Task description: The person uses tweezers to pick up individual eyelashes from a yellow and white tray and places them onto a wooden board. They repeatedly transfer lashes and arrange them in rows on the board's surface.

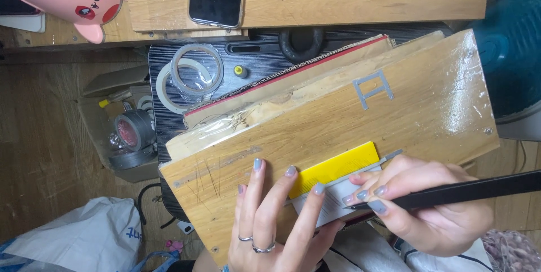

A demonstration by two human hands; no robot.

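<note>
Pressing our left hand (pixel 269 221), fingers spread, on the yellow card (pixel 333 168) at six o'clock of the wooden board (pixel 338 120) seemingly to steady it, we pinch a black pen (pixel 451 192) in our right hand (pixel 420 204).

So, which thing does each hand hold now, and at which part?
The right hand grips a black pen-like tool near its tip. The left hand holds nothing; its fingertips press flat on the yellow and white card and the wooden board.
</note>
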